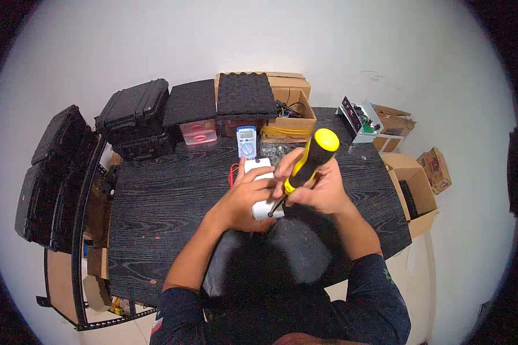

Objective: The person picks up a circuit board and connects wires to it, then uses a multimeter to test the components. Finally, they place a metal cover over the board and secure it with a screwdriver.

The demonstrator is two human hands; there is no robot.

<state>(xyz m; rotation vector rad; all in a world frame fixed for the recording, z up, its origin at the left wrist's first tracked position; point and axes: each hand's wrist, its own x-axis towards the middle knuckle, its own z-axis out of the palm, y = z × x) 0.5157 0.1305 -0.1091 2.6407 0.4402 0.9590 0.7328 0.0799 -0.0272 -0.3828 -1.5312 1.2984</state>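
My right hand (pixel 322 187) grips a yellow and black screwdriver (pixel 311 161) by its handle, the butt end tilted up toward me. The screwdriver's dark tip meets the near end of a white rectangular box (pixel 265 208), around a dark screw spot. Across the middle of that box, my left hand (pixel 246 195) is wrapped, fingers over its top face. Another dark round spot shows at the box's far end. Just beyond stands a blue and white multimeter (pixel 247 142), with a red lead (pixel 233 172) beside my left fingers.
Black hard cases (pixel 135 109) stand at the left of the dark table (pixel 161 224). Foam sheets (pixel 246 95) cover red drawers (pixel 199 132) at the back. An open carton of wires (pixel 296 115), a white case with green boards (pixel 365 122) and a cardboard box (pixel 423 195) are rightward.
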